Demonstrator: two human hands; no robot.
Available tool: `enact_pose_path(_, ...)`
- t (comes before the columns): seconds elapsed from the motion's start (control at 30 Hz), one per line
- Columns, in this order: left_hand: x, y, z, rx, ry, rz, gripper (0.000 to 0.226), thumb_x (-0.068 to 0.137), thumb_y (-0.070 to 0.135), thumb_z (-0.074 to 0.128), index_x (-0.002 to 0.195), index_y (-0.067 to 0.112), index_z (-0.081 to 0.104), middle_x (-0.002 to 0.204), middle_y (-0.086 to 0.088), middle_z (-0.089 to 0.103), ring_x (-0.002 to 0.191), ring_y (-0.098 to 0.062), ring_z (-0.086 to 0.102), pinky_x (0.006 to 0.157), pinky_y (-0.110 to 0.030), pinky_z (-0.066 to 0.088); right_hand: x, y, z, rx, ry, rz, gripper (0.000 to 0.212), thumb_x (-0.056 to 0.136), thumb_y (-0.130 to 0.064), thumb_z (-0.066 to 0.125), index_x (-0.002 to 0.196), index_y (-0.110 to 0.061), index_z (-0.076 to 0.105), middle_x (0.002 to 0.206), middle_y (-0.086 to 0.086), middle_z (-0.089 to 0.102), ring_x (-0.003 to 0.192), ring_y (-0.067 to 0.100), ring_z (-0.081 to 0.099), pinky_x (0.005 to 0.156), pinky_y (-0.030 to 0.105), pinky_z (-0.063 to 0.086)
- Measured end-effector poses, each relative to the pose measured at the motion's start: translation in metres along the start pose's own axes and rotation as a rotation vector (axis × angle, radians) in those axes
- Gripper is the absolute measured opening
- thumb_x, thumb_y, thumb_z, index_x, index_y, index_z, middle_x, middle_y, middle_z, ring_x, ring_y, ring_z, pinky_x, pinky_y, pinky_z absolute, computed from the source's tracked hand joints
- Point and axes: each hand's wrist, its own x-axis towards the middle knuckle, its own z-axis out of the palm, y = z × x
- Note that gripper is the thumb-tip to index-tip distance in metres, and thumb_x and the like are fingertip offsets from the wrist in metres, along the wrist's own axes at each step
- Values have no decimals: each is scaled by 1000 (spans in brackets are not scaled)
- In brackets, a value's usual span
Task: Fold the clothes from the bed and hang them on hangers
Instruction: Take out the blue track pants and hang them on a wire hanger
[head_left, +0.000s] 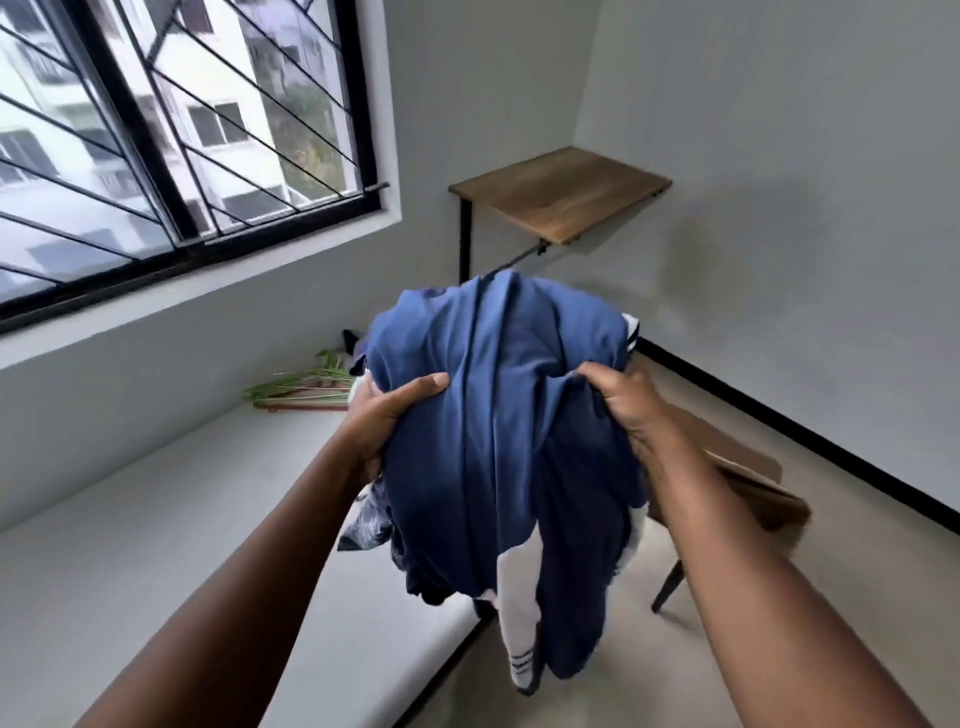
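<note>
Blue cloth fills the middle of the view: a bundle of clothes (498, 431) is held up in the air by 2 bare hands, above the edge of the bed (182, 519) and the floor (597, 675) beside it. The left hand (384, 421) holds the left side of the bundle, its thumb lying on the front of the blue cloth and its fingers hidden behind, so its grip is closed on the cloth. The right hand (628, 410) holds the right side, with the fingers curled into the folds, and its grip is also closed on the cloth. A white sleeve with dark stripes (514, 623) hangs down from the bottom of the bundle, and a patterned grey-blue piece (363, 525) hangs below the left hand. On the far end of the bed, near the wall, lies a small heap of green and red hangers (306, 389), well apart from the hands. Behind the bundle, in the corner of the room, stands a wooden surface (561, 192) on black legs. A brown chair (753, 483) is partly hidden behind the right forearm. A barred window (156, 130) is on the left wall.
</note>
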Motion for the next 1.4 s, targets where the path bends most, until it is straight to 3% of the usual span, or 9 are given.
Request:
enact_pose_path(0.13,11,-24,-65,43,55,-71,56,78,8,86,130,10,65,120,-9,76,109,-28,74,90,-43,61,8,73,56,19,-12,158,47,61,-23,84,98,4,75,99,27,76,89,37,75,78,61,60)
enact_pose_path(0.53,78,-111,-191,132,241,-351,57,77,15,89,129,13,67,120,-6,76,110,-27,73,102,-50,55,71,206,171,-55,-130,384,33,73,-12,80,104,-8,75,100,6,80,92,22,77,74,31,59)
enact_pose_path(0.67,127,-151,-218,187,241,-413,53,83,18,84,132,17,64,120,0,76,109,-20,73,95,-39,57,123,263,192,-73,-147,503,38,77,-14,79,114,-8,73,108,6,79,103,26,75,88,38,61)
enact_pose_path(0.87,165,-243,-247,743,114,-734,78,94,33,76,155,6,36,150,-9,51,138,-34,50,114,-40,41,154,346,203,-697,-493,670,61,94,-29,74,148,-12,52,143,7,59,132,26,58,100,30,45)
enact_pose_path(1.03,163,-267,-250,1088,-5,-905,99,89,54,73,155,-5,28,156,-27,41,137,-41,50,110,-42,44,156,365,172,-834,-590,716,103,65,-63,85,152,-24,46,151,1,56,136,26,55,113,41,46)
enact_pose_path(1.13,169,-252,-238,1322,76,-741,132,83,50,80,160,5,-16,169,-28,-3,148,-49,29,113,-56,40,161,353,164,-950,-495,626,117,74,-58,84,162,-18,17,162,12,39,146,34,43,115,45,41)
enact_pose_path(1.23,173,-250,-215,1532,-86,-376,122,83,18,76,162,33,-17,170,-20,-14,148,-47,25,95,-54,55,151,337,177,-1082,-399,155,101,86,-41,78,163,-30,14,160,8,28,136,34,47,106,47,48)
enact_pose_path(1.3,169,-261,-207,1567,-254,-347,113,85,8,63,161,45,-12,171,-11,-17,153,-48,11,99,-60,52,138,341,189,-1214,-514,-81,82,89,-37,72,158,-36,28,156,3,27,133,34,47,99,47,53)
enact_pose_path(1.4,170,-265,-216,1496,-435,-522,107,87,6,57,160,51,-8,170,0,-24,158,-41,-8,112,-58,41,126,363,197,-1354,-796,126,75,102,-39,58,165,-38,16,173,0,-1,159,37,7,115,52,43)
